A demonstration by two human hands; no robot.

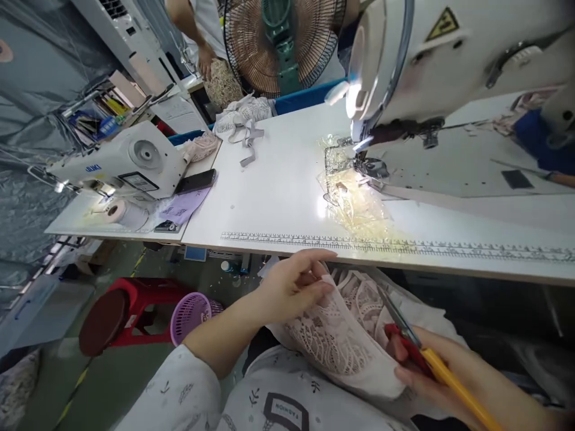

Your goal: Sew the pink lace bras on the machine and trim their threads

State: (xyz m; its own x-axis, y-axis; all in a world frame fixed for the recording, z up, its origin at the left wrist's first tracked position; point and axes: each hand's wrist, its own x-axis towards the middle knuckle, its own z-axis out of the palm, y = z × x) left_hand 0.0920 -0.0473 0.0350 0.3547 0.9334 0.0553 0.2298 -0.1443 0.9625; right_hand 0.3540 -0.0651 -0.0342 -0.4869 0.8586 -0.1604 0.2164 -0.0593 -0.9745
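My left hand (294,287) is closed, pinching the upper end of a pale pink lace garment piece (330,344) between thumb and fingers. The lace drapes over my lap below the table's front edge, with a plain light band along its border. Lower right, my right hand (431,365) is closed around scissors (406,326) with grey blades and red and yellow parts at the grip. The blades point up and left, over the fabric. My right thumb and fingertips also touch the light border of the piece. Part of the scissors' handle is hidden by my fingers.
A lit sewing machine (381,66) stands right, sheer yellowish material (359,206) by its needle. A ruler strip (314,241) runs along the table's (278,191) front. Left are another sewing machine (135,158), phone (196,181), red stool (135,311) and purple basket (191,314). A person's hand (206,60) shows behind.
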